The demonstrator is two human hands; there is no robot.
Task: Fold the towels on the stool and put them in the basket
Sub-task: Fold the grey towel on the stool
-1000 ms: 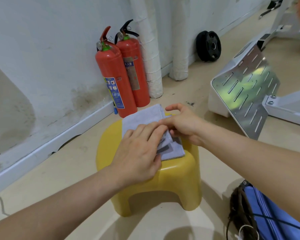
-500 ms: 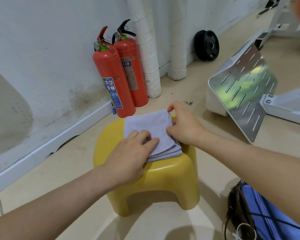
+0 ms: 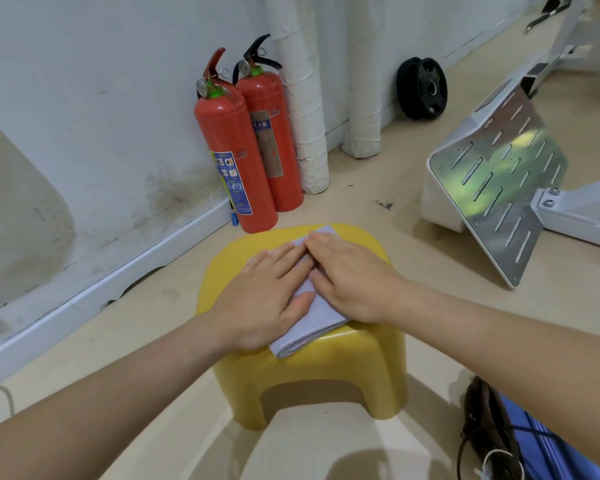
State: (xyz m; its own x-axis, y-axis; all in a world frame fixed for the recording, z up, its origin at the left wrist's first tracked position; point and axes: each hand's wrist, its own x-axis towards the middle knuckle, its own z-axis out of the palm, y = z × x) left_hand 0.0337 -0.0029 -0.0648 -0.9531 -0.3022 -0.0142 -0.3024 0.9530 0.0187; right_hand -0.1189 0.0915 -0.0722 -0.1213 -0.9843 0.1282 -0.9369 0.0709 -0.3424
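On stool (image 3: pixel 343 362), both hands flat, towel (image 3: pixel 310 323) beneath

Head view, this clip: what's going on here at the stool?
A person is folding a grey towel on a yellow stool. Both hands lie flat on it, palms down: the left hand on the towel's left part, the right hand on its right part, fingertips nearly meeting at the middle. The towel is already folded into a narrow layered strip, its stacked edges showing at the near end. It has not been lifted yet. Two red fire extinguishers stand behind the stool by the wall.
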